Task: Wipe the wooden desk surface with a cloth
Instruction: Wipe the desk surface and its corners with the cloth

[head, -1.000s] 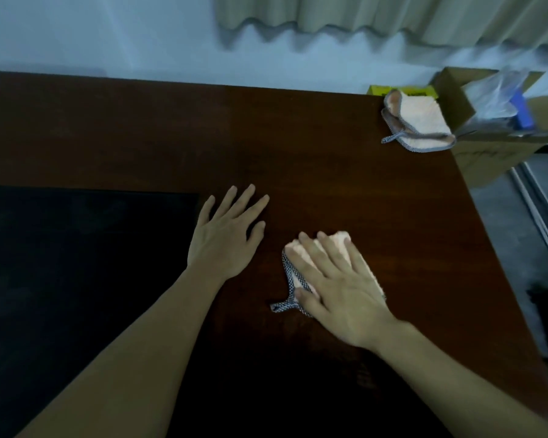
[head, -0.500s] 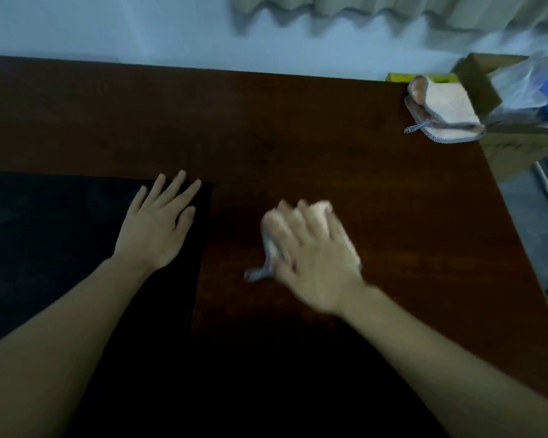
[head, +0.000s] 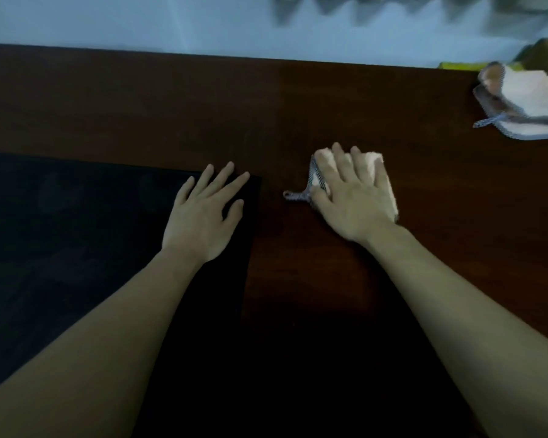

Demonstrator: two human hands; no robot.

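The right hand [head: 351,197] lies flat with fingers straight, pressing a folded pale cloth [head: 383,181] onto the wooden desk [head: 203,105]. The left hand [head: 203,213], just beside it, rests flat with fingers spread, holding nothing, on a black mat [head: 60,216]. Well beyond the right hand, at the desk's far corner, lies a second cloth [head: 525,102].

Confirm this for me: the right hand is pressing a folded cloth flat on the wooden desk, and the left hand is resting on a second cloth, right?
Not quite. In the head view the left hand rests flat on the black mat, not on a cloth. The second cloth lies untouched at the desk's far right corner. The rest holds: the right hand presses the folded cloth flat on the wooden desk.
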